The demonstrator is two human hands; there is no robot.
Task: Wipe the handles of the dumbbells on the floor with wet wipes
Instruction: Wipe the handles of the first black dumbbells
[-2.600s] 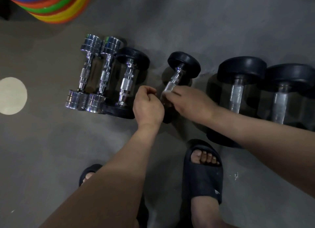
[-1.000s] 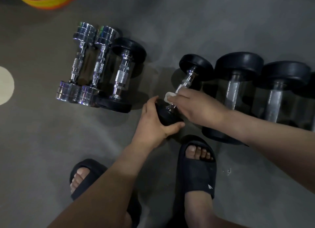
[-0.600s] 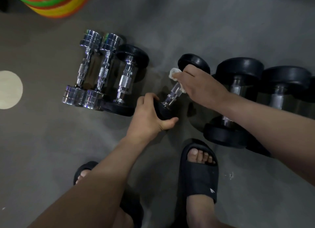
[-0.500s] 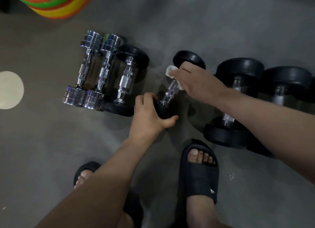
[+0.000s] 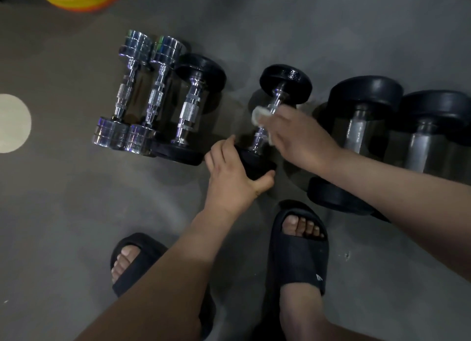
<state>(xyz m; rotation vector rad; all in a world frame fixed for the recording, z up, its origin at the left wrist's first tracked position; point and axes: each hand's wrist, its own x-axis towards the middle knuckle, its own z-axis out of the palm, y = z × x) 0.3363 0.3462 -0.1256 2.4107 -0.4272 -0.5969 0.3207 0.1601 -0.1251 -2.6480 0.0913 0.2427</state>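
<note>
Clenched round the near head of a small dumbbell with black round heads and a chrome handle (image 5: 285, 84), the left grip (image 5: 229, 180) has its thumb on the head's right side and its fingers on the left. The right grip (image 5: 298, 139) grasps a crumpled white wet wipe (image 5: 258, 115) against the middle of that handle. The bar's far stretch and far head show beyond the fingers. The dumbbell slants from near-left to far-right over the grey floor (image 5: 76, 213), between a similar black-headed dumbbell (image 5: 191, 106) on the left and a larger black dumbbell (image 5: 356, 126) on the right.
</note>
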